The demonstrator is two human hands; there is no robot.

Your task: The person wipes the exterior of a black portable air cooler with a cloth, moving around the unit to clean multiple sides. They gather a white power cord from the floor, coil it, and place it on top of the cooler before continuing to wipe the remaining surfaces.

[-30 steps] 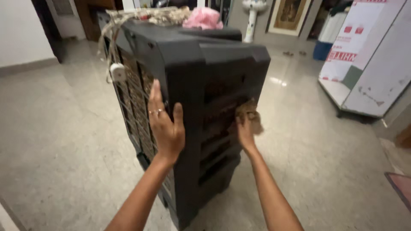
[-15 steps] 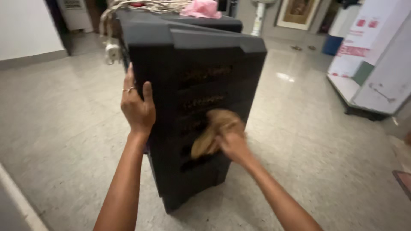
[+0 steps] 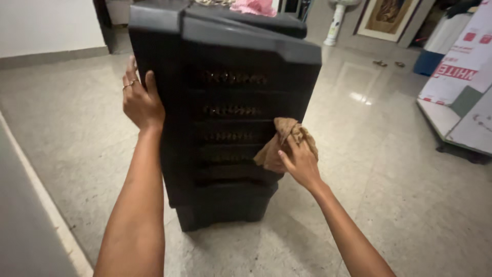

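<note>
A tall black plastic air cooler (image 3: 225, 102) with slatted side vents stands on the pale stone floor in front of me. My left hand (image 3: 139, 100), with rings on it, grips the cooler's left edge near the top. My right hand (image 3: 300, 163) presses a crumpled brown cloth (image 3: 287, 136) against the lower right part of the slatted panel. A pink cloth (image 3: 253, 6) lies on top of the cooler.
A large white cardboard box with red print (image 3: 464, 82) stands at the right. A framed picture (image 3: 387, 15) leans on the far wall beside a white fan stand (image 3: 335, 20). A blue container (image 3: 426, 61) sits near the box. A white wall (image 3: 46, 25) runs along the left.
The cooler has turned, so its slatted panel now faces me squarely. My right hand with the cloth has slid from the panel's middle to its right edge. My left hand sits higher.
</note>
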